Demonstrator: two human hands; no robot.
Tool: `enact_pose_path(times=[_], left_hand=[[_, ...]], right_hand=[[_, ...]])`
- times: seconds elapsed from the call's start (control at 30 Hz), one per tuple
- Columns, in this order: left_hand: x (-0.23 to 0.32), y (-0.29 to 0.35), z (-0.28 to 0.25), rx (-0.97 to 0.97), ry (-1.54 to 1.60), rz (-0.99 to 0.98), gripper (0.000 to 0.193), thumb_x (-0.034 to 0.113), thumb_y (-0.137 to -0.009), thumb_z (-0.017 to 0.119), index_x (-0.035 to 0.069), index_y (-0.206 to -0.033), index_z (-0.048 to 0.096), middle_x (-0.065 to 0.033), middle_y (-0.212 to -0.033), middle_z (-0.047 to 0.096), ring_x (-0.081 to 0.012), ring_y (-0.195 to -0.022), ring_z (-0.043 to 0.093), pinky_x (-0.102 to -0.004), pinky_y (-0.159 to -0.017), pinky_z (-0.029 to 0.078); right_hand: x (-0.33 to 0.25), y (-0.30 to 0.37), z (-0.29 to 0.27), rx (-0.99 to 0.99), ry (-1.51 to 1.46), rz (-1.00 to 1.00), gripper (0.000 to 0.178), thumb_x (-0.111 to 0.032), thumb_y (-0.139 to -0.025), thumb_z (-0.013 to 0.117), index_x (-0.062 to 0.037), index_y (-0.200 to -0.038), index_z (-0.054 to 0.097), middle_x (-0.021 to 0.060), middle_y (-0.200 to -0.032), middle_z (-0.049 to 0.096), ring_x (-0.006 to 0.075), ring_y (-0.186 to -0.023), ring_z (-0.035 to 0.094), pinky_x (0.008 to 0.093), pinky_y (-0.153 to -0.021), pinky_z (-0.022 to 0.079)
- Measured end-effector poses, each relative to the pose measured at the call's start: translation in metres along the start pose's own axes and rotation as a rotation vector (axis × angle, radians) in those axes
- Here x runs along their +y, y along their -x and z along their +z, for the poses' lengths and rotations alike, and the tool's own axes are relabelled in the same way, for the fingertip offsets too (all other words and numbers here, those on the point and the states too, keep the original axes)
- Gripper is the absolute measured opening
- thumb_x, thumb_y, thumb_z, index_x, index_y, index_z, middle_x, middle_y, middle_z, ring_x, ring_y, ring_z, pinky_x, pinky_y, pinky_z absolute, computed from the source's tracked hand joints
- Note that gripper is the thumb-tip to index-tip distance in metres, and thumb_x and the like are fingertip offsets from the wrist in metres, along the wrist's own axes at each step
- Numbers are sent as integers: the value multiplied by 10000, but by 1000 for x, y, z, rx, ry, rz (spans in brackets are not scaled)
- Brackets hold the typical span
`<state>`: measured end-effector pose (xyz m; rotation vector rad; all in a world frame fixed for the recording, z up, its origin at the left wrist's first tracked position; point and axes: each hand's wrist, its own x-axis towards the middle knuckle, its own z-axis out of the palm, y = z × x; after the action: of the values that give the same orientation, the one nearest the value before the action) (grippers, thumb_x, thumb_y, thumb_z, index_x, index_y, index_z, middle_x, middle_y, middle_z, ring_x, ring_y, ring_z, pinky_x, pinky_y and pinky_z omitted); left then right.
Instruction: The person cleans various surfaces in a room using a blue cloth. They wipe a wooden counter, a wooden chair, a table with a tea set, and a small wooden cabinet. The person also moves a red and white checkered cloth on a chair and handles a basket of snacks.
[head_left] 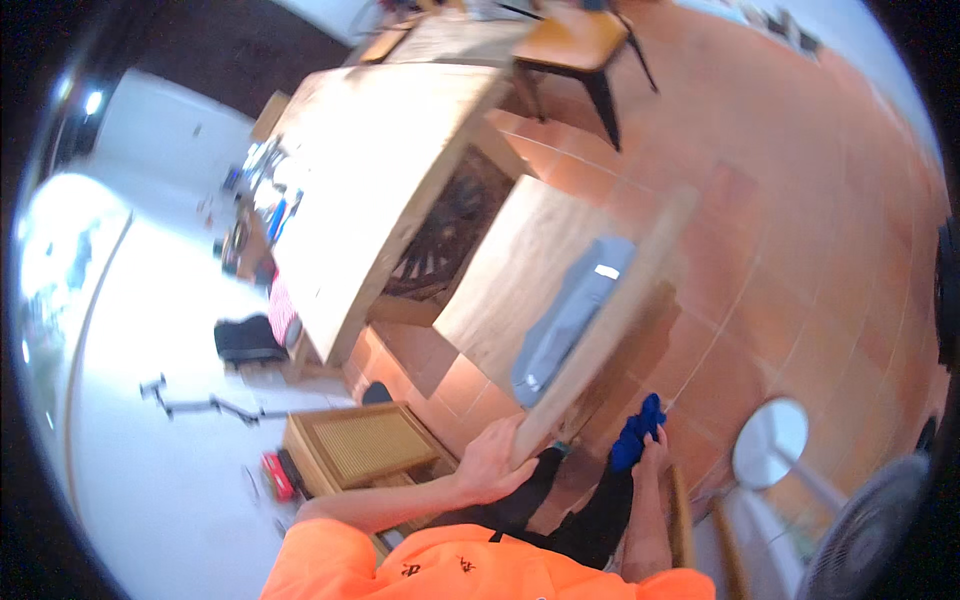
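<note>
My left hand (490, 462) is closed on the near end of a long pale wooden rail (610, 325), which looks like the backrest of a wooden bench. Beyond the rail lies the flat wooden bench seat (520, 265). A grey folded item (572, 318), perhaps a cushion or cloth, rests against the rail's far side. Bunched in my right hand (655, 452) is a dark blue cloth (638, 432), held low to the right of the rail. Some of the fingers on both hands are hidden.
A large wooden table (370, 170) stands beyond the bench, with small items along its left edge. A wooden cabinet with a woven panel (362, 445) is at my left. A fan (865, 525) and a round white disc (770, 443) stand at right. A chair (575, 45) is far off.
</note>
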<state>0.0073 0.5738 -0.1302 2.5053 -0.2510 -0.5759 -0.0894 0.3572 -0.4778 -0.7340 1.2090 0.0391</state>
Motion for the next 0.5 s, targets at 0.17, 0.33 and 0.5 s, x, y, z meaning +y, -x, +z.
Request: enact_pose_path(times=[0.17, 0.33, 0.5], left_hand=[[0, 2, 3, 21, 55, 14, 688, 336, -824, 649, 14, -1366, 375, -252, -1210, 517, -407, -1140, 511, -480, -945, 442], [3, 2, 12, -61, 127, -40, 664, 376, -833, 641, 12, -1338, 409, -257, -1212, 508, -411, -1128, 507, -487, -945, 435], [-12, 29, 7, 111, 469, 108, 643, 437, -866, 594, 10, -1319, 430, -249, -1261, 489, -405, -1149, 498, -492, -944, 426]], right_hand=[[-164, 107, 21, -307, -116, -225, 393, -147, -958, 498, -68, -1343, 491, 148, -1244, 581, 319, -1084, 598, 465, -915, 517], [-294, 221, 45, -829, -149, -278, 547, -378, -965, 516, -22, -1375, 451, 157, -1330, 539, 294, -1184, 539, 444, -1026, 441], [-266, 321, 129, -769, 270, -535, 511, -297, -953, 546, -11, -1368, 460, 147, -1304, 555, 272, -1156, 552, 415, -1004, 452]])
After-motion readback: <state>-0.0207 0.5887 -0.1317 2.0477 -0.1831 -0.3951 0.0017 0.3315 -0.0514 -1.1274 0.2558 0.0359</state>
